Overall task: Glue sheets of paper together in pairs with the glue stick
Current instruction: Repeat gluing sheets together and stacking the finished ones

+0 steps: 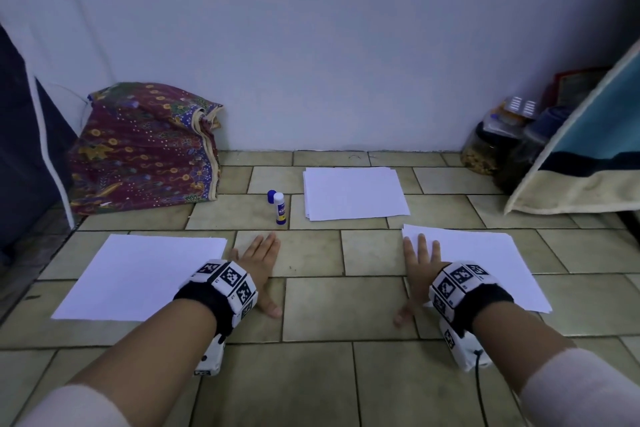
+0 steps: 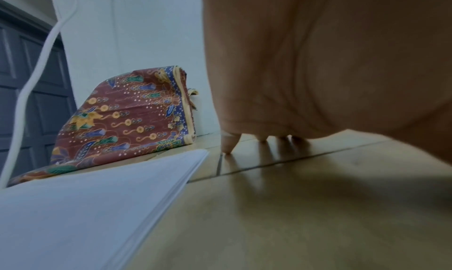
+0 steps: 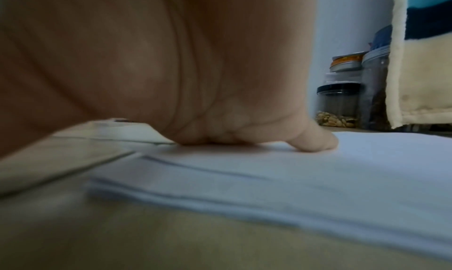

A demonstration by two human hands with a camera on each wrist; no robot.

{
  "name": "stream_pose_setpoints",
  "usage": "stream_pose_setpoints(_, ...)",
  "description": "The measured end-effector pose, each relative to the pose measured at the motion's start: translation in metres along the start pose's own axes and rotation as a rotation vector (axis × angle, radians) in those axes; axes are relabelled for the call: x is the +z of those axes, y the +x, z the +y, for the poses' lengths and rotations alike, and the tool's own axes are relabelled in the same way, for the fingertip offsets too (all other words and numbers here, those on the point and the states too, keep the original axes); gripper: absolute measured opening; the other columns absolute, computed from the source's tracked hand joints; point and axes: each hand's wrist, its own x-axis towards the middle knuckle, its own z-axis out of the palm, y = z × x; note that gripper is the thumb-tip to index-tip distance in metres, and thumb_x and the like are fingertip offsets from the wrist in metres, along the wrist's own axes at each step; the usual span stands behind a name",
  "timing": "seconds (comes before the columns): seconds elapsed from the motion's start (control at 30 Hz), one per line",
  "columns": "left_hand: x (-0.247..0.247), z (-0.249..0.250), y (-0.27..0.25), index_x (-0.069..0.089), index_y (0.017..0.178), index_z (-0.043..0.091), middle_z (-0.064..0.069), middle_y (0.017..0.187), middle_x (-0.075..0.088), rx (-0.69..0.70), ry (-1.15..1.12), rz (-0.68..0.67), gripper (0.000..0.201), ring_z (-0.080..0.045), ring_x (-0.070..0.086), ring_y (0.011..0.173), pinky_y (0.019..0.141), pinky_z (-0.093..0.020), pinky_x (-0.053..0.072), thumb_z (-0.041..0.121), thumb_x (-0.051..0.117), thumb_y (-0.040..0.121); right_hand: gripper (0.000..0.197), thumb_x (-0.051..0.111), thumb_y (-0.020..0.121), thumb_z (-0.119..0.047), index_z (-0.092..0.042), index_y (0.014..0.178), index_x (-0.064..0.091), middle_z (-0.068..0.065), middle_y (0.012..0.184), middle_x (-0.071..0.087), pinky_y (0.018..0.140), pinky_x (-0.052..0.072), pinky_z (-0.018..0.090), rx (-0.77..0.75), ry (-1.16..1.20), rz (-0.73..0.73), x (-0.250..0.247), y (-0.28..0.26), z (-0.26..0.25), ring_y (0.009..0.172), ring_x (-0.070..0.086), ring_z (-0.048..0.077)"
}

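A batik cloth bundle (image 1: 145, 146) leans by the wall at far left. On the tiled floor (image 1: 311, 305), the left paper stack (image 1: 142, 277) lies just beside the left hand (image 1: 258, 260) — grip spread flat on tile. Farther back stands the glue stick (image 1: 280, 208) (cap (image 1: 271, 196) beside it), then the middle stack (image 1: 353, 192). The right hand (image 1: 420, 260) — fingers spread — presses the right paper stack (image 1: 485, 267).

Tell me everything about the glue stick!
The glue stick is a small white tube with a blue band at its base and blue print on its label. It stands upright on the tiled floor, uncapped; its blue cap sits just behind it. Neither hand touches it. The middle paper pile lies to its right.
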Motion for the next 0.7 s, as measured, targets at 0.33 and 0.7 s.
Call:
stream_pose_setpoints(0.33, -0.022, -0.063, -0.034, 0.017, 0.151, 0.008, -0.004, 0.155, 0.018, -0.025, -0.284, 0.166, 0.105, -0.025, 0.014, 0.146, 0.115, -0.03, 0.02, 0.045, 0.078, 0.074, 0.153, 0.075, 0.05, -0.072, -0.013, 0.142, -0.033, 0.014, 0.152, -0.032, 0.114, 0.009, 0.058, 0.017, -0.018, 0.004, 0.001, 0.003, 0.0, 0.14, -0.023, 0.043)
stream_pose_setpoints(0.7, 0.006, -0.1, -0.049, 0.024, 0.144, 0.006, -0.006, 0.141, 0.041, -0.358, -0.085, 0.011, 0.102, -0.019, 0.044, 0.127, 0.103, -0.028, 0.039, 0.065, 0.068, 0.074, 0.152, 0.076, 0.053, -0.069, -0.012, 0.142, -0.032, 0.015, 0.152, -0.031, 0.113, 0.007, 0.057, 0.016, -0.027, 0.001, 0.0, 0.002, 0.0, 0.139, -0.024, 0.045)
